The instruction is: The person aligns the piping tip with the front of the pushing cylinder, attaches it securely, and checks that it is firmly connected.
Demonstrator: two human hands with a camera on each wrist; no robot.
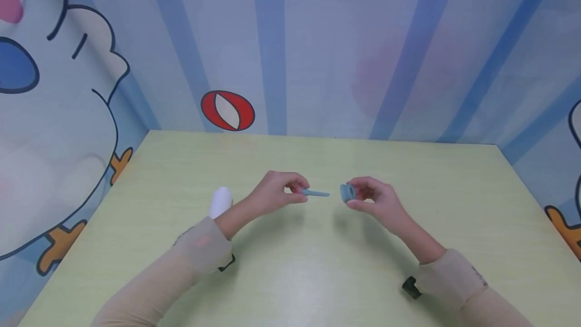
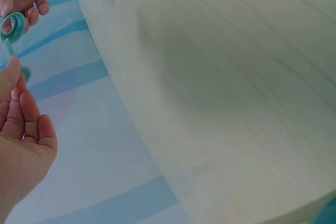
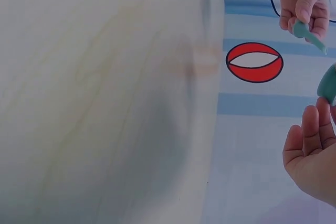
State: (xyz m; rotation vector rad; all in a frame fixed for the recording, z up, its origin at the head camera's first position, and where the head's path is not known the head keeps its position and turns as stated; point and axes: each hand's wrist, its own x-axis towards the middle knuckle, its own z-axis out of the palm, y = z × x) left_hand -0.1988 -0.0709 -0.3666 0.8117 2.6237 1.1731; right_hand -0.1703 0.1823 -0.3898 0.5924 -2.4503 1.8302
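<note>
Above the table, my left hand (image 1: 278,191) pinches a thin teal stick (image 1: 317,194) between thumb and fingertips. In the right wrist view the stick (image 3: 313,39) has a rounded knob at the held end and tapers toward its tip. Facing it, my right hand (image 1: 380,202) holds a short, thick teal ring (image 1: 347,193) by its edge with thumb and fingers. The stick's tip points at the ring, a small gap between them in the head view. From the left wrist, the ring (image 2: 20,27) shows its round hole, and the stick overlaps its lower edge.
A white rounded cylinder (image 1: 221,201) is on the pale yellow-green table (image 1: 308,276), just beyond my left forearm. Behind the table rises a blue striped wall (image 1: 317,54) with cartoon figures. Dark wrist devices (image 1: 411,287) show under both sleeves.
</note>
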